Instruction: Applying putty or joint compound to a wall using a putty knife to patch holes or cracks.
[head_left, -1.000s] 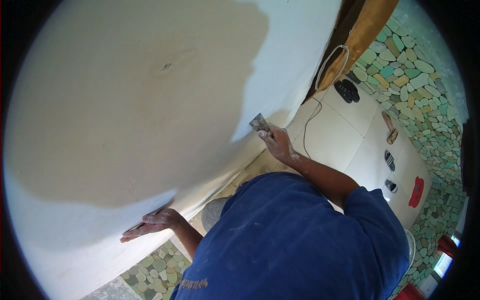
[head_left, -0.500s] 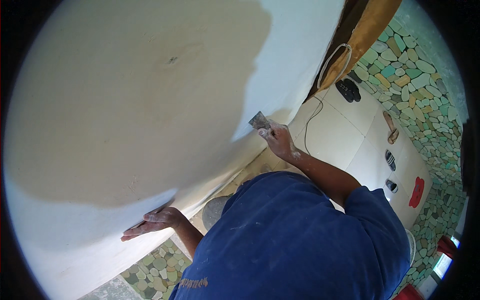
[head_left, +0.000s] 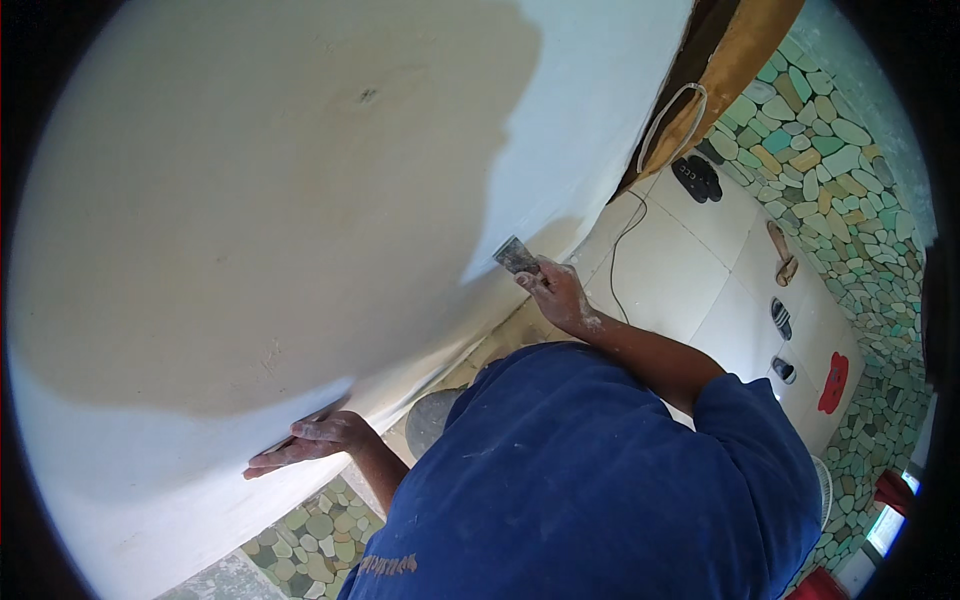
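Observation:
My right hand (head_left: 557, 294) grips a putty knife (head_left: 516, 256) by its lower part, its grey, smeared blade angled up toward the pale wall (head_left: 240, 250). Whether the blade touches the wall, I cannot tell. Lower left, my left hand (head_left: 325, 440) supports a thin, dark, flat plate (head_left: 322, 412) seen almost edge-on, its fingers stretched out along the underside. Whitish dust or filler marks both hands. A small dark rough spot (head_left: 368, 96) shows on the wall's upper part.
An orange-brown wooden frame (head_left: 735, 75) with a pale looped cord (head_left: 697, 95) edges the wall. A thin cable (head_left: 614, 265) lies on the floor tiles (head_left: 690, 280). Farther right are black shoes (head_left: 697, 179), sandals (head_left: 781, 318) and a red mat (head_left: 833, 383). A grey rounded thing (head_left: 430, 422) is beside my blue shirt.
My right hand has shifted slightly down, and the putty knife has turned so its blade looks narrower. My left hand and the plate have hardly moved.

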